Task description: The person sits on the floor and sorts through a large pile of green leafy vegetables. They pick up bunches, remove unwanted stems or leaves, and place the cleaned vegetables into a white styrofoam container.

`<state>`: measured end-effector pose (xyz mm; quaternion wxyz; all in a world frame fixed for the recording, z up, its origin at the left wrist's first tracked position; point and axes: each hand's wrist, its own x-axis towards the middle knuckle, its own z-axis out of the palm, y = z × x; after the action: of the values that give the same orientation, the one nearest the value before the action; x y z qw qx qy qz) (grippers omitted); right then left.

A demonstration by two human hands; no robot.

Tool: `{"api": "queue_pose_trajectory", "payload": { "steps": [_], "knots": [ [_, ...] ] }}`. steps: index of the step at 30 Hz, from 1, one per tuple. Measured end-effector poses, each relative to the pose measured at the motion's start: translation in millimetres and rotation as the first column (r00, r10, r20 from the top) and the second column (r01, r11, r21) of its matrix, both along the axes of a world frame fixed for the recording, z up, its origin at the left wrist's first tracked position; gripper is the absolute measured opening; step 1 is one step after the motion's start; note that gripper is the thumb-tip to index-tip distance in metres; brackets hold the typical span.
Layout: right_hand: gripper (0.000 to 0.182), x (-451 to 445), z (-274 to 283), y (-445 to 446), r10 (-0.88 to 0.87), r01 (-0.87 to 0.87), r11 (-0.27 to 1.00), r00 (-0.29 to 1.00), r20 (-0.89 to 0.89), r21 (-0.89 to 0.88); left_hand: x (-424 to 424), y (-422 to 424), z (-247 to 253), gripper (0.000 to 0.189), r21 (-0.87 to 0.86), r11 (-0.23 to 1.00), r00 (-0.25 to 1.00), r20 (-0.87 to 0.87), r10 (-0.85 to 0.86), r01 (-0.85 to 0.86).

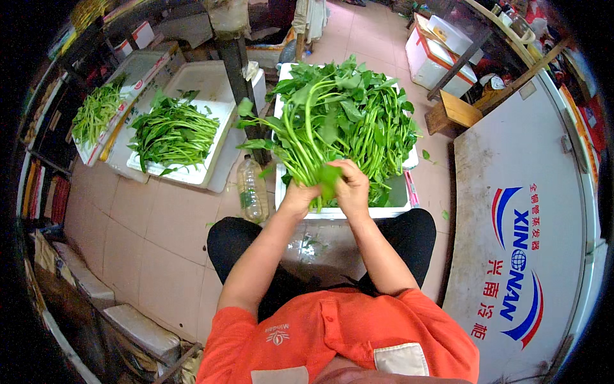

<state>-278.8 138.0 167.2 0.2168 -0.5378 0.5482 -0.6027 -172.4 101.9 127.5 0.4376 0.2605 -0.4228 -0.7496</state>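
My left hand (300, 198) is closed around the stems of a bunch of leafy green vegetables (300, 149), whose leaves point away from me. Close beside it, my right hand (352, 187) has its fingers on a blurred green leaf (328, 180) at the bunch's lower end. Under and behind my hands, a large heap of the same greens (379, 120) fills much of a white foam box (314, 214) between my knees. To the left, more greens (177, 132) lie on a white foam lid (194, 176).
A plastic bottle (252, 189) stands left of the box, near a dark post (235, 77). Further greens (98, 113) lie at far left. On the right are a white chest freezer (508, 158), a small wooden stool (451, 113) and foam boxes (434, 67). Loose leaves dot the tiled floor (168, 240).
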Motion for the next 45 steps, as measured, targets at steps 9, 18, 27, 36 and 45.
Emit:
{"api": "queue_pose_trajectory", "payload": {
  "steps": [9, 18, 27, 36, 45],
  "knots": [
    [0.019, 2, -5, 34, -0.031, -0.219, 0.935, 0.733, -0.68, -0.279, 21, -2, -4, 0.028, 0.375, 0.912, 0.971, -0.226, -0.081, 0.164],
    [0.019, 3, 7, 52, 0.13, -0.352, 0.92, 0.69, -0.712, -0.172, 42, -22, 14, 0.024, 0.428, 0.903, 0.867, -0.457, 0.201, 0.017],
    [0.026, -40, -1, -38, -0.104, 0.066, 0.995, 0.663, -0.741, -0.08, 40, -28, 6, 0.024, 0.381, 0.919, 0.845, -0.521, 0.122, 0.102],
    [0.042, -41, -46, -52, -0.072, 0.361, 0.918, 0.557, -0.827, 0.163, 61, -40, 19, 0.033, 0.21, 0.977, 0.755, -0.634, 0.171, -0.045],
    [0.015, -43, -44, -65, -0.141, 0.245, 0.969, 0.666, -0.732, 0.036, 62, -57, 5, 0.026, 0.34, 0.939, 0.649, -0.724, 0.232, 0.045]
  ]
}}
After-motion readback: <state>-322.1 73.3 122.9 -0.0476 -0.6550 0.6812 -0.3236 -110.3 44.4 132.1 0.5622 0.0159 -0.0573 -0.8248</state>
